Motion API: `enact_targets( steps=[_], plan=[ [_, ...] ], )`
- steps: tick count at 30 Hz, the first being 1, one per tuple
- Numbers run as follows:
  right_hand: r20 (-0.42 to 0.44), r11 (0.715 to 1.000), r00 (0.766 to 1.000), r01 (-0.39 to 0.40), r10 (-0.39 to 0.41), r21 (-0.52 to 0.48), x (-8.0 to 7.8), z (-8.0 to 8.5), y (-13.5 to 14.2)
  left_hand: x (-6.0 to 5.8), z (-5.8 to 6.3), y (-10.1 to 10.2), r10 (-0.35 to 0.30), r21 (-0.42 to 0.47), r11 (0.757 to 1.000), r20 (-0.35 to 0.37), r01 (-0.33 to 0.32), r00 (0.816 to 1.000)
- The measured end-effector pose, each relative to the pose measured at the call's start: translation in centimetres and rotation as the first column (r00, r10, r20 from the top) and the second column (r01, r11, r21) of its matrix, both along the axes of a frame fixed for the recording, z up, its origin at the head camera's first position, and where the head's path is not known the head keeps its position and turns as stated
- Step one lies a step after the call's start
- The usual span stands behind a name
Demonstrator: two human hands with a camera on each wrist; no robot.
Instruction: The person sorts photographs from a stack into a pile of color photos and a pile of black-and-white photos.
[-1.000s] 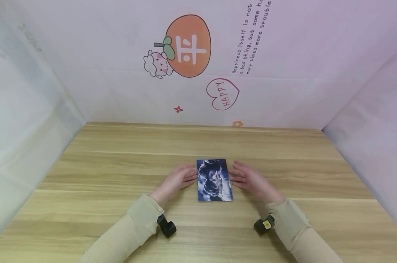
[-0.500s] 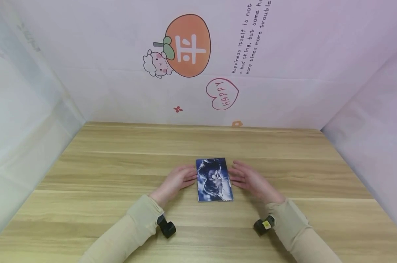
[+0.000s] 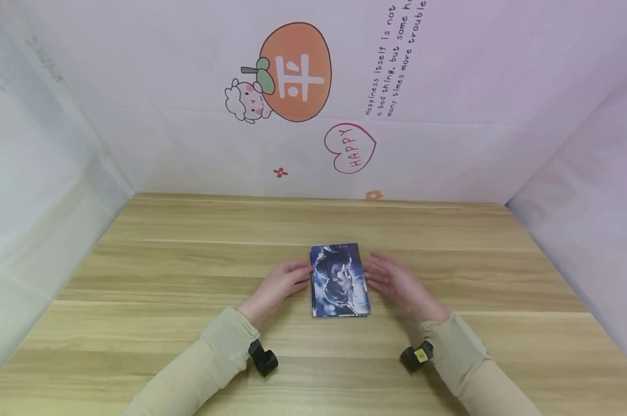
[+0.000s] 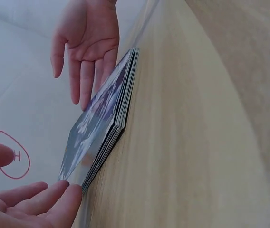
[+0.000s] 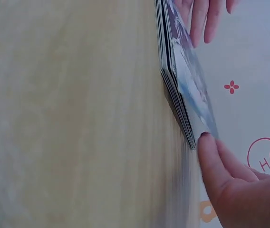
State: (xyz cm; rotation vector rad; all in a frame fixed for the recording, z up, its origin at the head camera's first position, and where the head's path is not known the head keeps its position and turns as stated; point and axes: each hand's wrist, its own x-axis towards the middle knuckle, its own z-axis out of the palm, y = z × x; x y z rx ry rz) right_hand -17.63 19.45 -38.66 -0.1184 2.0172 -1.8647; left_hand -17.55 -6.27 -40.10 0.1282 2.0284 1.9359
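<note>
A stack of picture cards (image 3: 339, 282), printed in blue and white, lies on the table. Several thin layers show at its edge in both wrist views. Its top card (image 5: 192, 83) stands a little apart from the layers below at the far end in the right wrist view. My left hand (image 3: 279, 284) is at the stack's left side, fingers extended to its edge, thumb held away. From the right side, my right hand (image 3: 400, 286) reaches the other edge with extended fingers. A fingertip (image 5: 205, 142) lies near the top card's corner; whether it touches is unclear.
The wood-grain table (image 3: 189, 254) reaches to a printed white cloth wall (image 3: 189, 150) at the back. Cloth also hangs at the left and right sides. A small black camera (image 3: 264, 359) sits on the left wrist, another camera (image 3: 414, 357) on the right.
The top card has risen slightly and shifted toward the back, so the card beneath shows along the left and near edges. The right fingers have shifted slightly; the left hand is nearly still.
</note>
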Motion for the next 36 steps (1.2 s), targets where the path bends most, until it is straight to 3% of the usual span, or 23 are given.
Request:
enact_targets(
  steps=[6, 13, 22, 30, 36],
  plan=[
    [-0.012, 0.996, 0.997, 0.082, -0.082, 0.036, 0.0, -0.1, -0.4, 0.1, -0.1, 0.2, 0.034, -0.154, 0.987, -0.083, -0.047, 0.996],
    [-0.037, 0.984, 0.994, 0.108, -0.104, 0.142, 0.1, -0.1, -1.1, 0.3, -0.2, 0.5, 0.061, -0.132, 0.989, -0.072, -0.070, 0.996],
    [0.021, 0.987, 0.993, 0.112, -0.115, 0.114, 0.2, -0.3, -2.1, 0.5, -0.2, -0.3, 0.107, -0.128, 0.985, -0.047, -0.112, 0.993],
    [0.029, 0.979, 0.983, 0.178, -0.182, 0.095, 0.3, 0.2, -5.2, 0.3, -0.3, -3.0, 0.122, -0.076, 0.990, 0.004, -0.121, 0.993],
    [-0.025, 0.973, 0.973, 0.229, -0.229, 0.019, 0.0, 0.6, -9.0, -0.2, 0.1, -6.5, 0.138, -0.105, 0.985, -0.022, -0.140, 0.990]
  ],
)
